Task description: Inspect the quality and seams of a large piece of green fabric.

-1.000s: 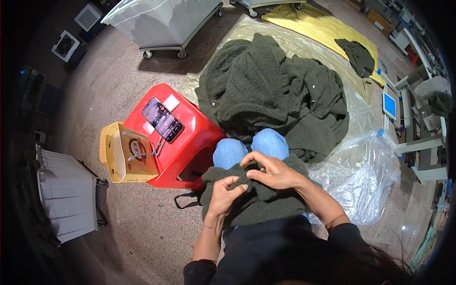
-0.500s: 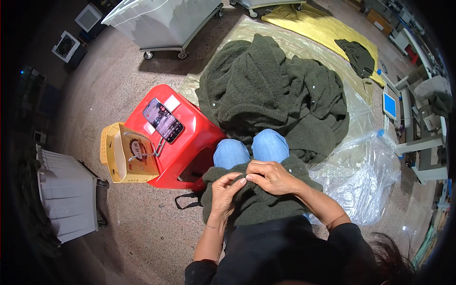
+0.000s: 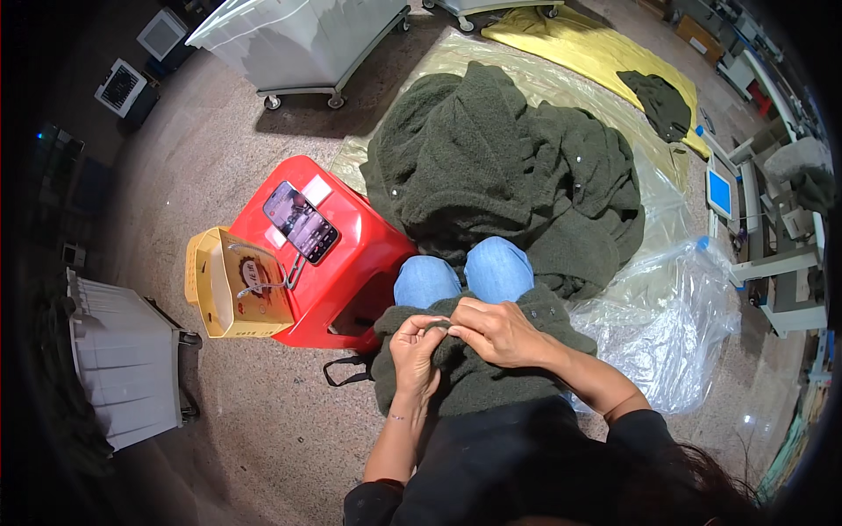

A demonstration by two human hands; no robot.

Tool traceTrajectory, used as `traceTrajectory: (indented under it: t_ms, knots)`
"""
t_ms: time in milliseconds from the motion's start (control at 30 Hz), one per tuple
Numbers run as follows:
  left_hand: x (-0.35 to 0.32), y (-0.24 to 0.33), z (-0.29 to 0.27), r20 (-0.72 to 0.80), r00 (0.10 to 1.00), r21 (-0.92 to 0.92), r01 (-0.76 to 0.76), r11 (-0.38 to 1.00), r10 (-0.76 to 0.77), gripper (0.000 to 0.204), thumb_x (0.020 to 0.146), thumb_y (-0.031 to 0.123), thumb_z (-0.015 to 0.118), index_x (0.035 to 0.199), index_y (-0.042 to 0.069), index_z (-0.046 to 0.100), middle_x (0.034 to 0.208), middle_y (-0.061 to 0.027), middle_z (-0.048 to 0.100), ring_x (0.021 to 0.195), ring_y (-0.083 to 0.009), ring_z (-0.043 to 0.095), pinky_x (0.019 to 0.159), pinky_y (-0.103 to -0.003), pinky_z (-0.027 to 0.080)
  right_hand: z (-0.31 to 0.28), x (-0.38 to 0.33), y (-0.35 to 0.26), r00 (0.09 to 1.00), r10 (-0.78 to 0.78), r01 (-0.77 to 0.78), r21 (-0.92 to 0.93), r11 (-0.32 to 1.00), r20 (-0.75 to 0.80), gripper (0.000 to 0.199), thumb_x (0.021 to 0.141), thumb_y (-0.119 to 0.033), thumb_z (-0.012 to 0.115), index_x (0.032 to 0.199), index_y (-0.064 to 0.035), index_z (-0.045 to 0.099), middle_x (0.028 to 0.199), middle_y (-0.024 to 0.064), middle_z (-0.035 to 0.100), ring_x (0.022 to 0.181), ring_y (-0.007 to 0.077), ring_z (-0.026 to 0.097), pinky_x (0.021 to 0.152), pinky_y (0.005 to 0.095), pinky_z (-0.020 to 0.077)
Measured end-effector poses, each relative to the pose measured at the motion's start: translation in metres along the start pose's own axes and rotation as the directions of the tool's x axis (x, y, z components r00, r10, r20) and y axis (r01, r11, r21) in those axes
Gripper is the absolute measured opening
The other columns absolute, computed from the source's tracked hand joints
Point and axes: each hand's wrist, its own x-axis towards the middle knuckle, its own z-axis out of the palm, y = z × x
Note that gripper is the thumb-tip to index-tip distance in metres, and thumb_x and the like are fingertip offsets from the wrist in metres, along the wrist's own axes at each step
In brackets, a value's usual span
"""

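Note:
A dark green knitted garment [image 3: 491,386] lies bunched across my lap, over blue jeans. My left hand [image 3: 415,351] pinches a fold of it between thumb and fingers. Close beside, my right hand [image 3: 495,331] grips the same fold, its fingertips nearly touching the left ones. Whether something small sits between the fingertips is hidden. Beyond my knees a large heap of the same dark green knitwear [image 3: 474,158] rests on plastic sheeting, with a few small pale spots on it.
Left of my knees stands a red plastic stool [image 3: 351,289] bearing a phone [image 3: 301,222] and a yellow box [image 3: 215,280]. Wheeled grey bins stand at far left [image 3: 132,351] and ahead [image 3: 289,53]. Clear plastic sheeting [image 3: 658,324] lies right, near a machine with a blue screen [image 3: 719,193].
My left thumb has shifted and the left wrist has turned slightly. The right hand has moved a little left and down. Both stay on the garment's fold.

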Motion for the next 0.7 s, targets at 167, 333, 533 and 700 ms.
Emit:
traceTrajectory:
  t_ms: [167, 333, 533, 700]
  knots:
    - [-0.003, 0.011, -0.006, 0.128, 0.991, 0.051, 0.026, 0.998, -0.032, 0.026, 0.076, -0.013, 0.062, 0.099, -0.001, 0.060, 0.096, -0.0049, 0.062, 0.089, -0.0110, 0.059, 0.080, -0.024, 0.049, -0.012, 0.003, -0.005, 0.989, 0.053, -0.054, 0.002, 0.999, 0.135, 0.017, 0.091, -0.021, 0.058, 0.088, -0.0042, 0.053, 0.080, 0.0112, 0.058, 0.068, 0.0351, 0.058, 0.057, 0.0430, 0.0424]
    - [-0.005, 0.006, -0.005, 0.163, 0.987, 0.235, -0.028, 0.972, -0.011, 0.031, 0.074, -0.010, 0.063, 0.104, -0.002, 0.062, 0.100, -0.0046, 0.064, 0.093, -0.0105, 0.060, 0.082, -0.023, 0.049, -0.009, 0.006, -0.006, 0.979, -0.002, 0.012, -0.048, 0.999, 0.204, 0.013, 0.086, -0.012, 0.059, 0.098, -0.0067, 0.056, 0.081, 0.0119, 0.061, 0.070, 0.0360, 0.060, 0.055, 0.0445, 0.0435]
    - [-0.007, 0.002, -0.012, 0.136, 0.970, 0.006, 0.204, 0.979, -0.203, 0.019, 0.078, -0.009, 0.062, 0.096, -0.003, 0.067, 0.091, -0.0060, 0.068, 0.079, -0.0082, 0.062, 0.072, -0.021, 0.049, -0.002, 0.003, -0.006, 0.989, -0.104, 0.104, -0.003, 0.995, 0.107, 0.008, 0.087, -0.010, 0.059, 0.089, -0.0058, 0.053, 0.078, 0.0109, 0.058, 0.067, 0.0352, 0.058, 0.052, 0.0432, 0.0425]
    - [-0.007, -0.005, -0.012, 0.124, 0.992, 0.033, -0.029, 0.999, 0.024, 0.019, 0.079, -0.011, 0.059, 0.096, -0.004, 0.066, 0.090, -0.0051, 0.067, 0.078, -0.0063, 0.060, 0.072, -0.020, 0.048, -0.002, 0.002, -0.002, 0.988, -0.099, 0.100, -0.005, 0.995, 0.123, 0.010, 0.087, -0.010, 0.060, 0.088, -0.0037, 0.052, 0.077, 0.0110, 0.058, 0.067, 0.0348, 0.059, 0.052, 0.0437, 0.0430]
